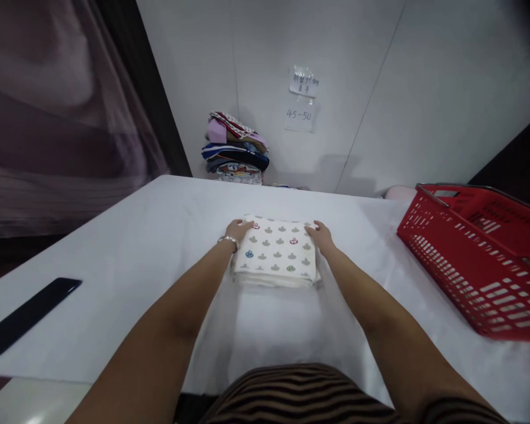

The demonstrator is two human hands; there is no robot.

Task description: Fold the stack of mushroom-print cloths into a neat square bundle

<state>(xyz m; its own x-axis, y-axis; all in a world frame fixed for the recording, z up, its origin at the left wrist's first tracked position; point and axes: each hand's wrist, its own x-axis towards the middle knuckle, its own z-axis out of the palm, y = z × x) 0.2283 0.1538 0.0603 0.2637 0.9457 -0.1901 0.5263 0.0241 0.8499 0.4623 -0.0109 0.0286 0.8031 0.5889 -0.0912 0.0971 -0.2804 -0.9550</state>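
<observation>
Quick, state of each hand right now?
Left hand: on the folded cloth, far left corner; can't tell if gripping.
Right hand: at its far right corner; grip unclear too.

At twelve o'clock I face a pale panelled wall, split by thin seams. Just past twelve, a handwritten note is stuck there above a sheet reading "45-50". Mauve drapery hangs in folds at my ten o'clock, edged by a dark strip. The white-covered table spreads before me towards the wall. Low at eight, a glossy pale surface catches glare. Soft, muted light leaves faint shadows on the wall.
</observation>
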